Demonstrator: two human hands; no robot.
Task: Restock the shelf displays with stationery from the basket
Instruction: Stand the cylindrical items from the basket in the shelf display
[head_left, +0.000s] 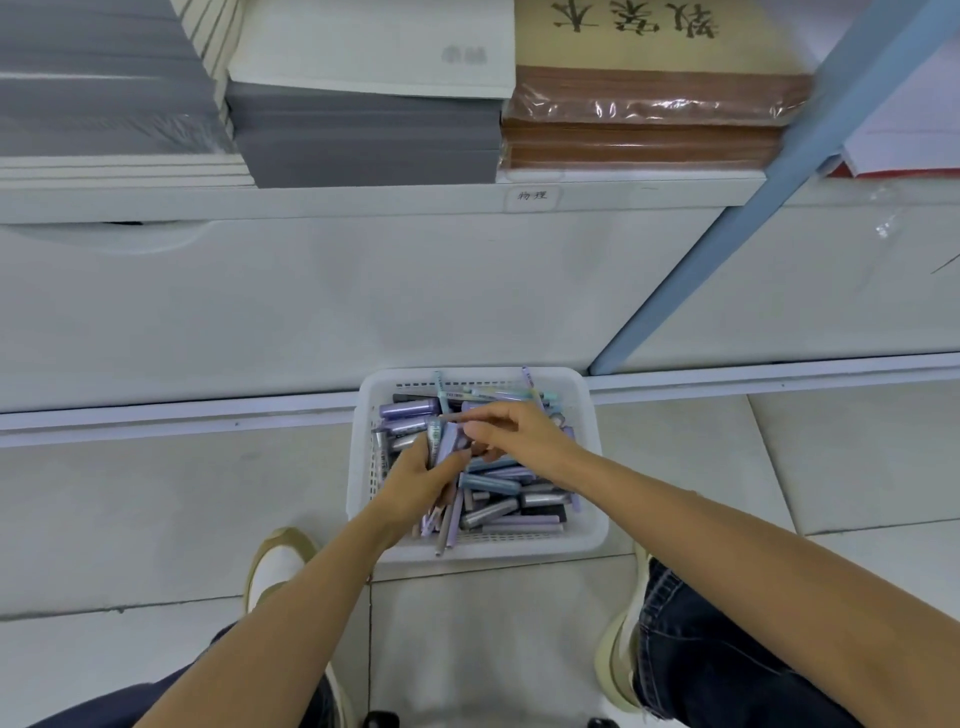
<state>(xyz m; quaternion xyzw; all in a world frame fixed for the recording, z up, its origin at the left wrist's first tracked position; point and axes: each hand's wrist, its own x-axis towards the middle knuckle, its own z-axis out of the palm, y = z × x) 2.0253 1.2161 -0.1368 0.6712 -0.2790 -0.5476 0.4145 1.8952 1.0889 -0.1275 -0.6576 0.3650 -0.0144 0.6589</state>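
A white slotted basket (592, 525) sits on the tiled floor against the shelf base, full of several pens and markers (501, 499) in purple, grey and blue. Both hands are inside it. My left hand (421, 480) is closed around a small bundle of purple and grey pens (444, 441) that stick up from the fist. My right hand (514, 434) reaches across above the basket and pinches a thin pen between thumb and fingers, right beside the bundle.
The shelf (363, 200) above carries stacks of grey notebooks (363, 135), a brown wrapped stack (649, 119) and a small label (532, 196). A blue upright post (727, 244) stands to the right. My shoes and knees flank the basket.
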